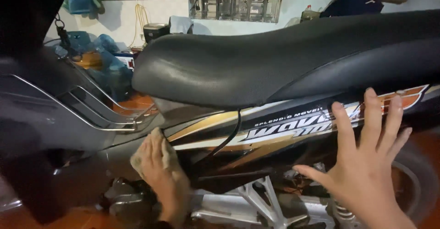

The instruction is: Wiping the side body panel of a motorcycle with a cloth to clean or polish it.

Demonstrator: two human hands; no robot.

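While the right hand [366, 165] lies spread flat on the motorbike's side panel [275, 137], apparently bracing, the left hand [160, 174] presses a tan rag [153, 149] against the panel's front edge, fingers closed over it. Black seat [275, 50] above; wire rack [91, 105] left.

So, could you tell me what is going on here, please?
A person is wiping the side panel of a motorbike with a beige cloth pressed under the left hand, just below the front of the black seat. The right hand rests open, fingers spread, against the panel further back.
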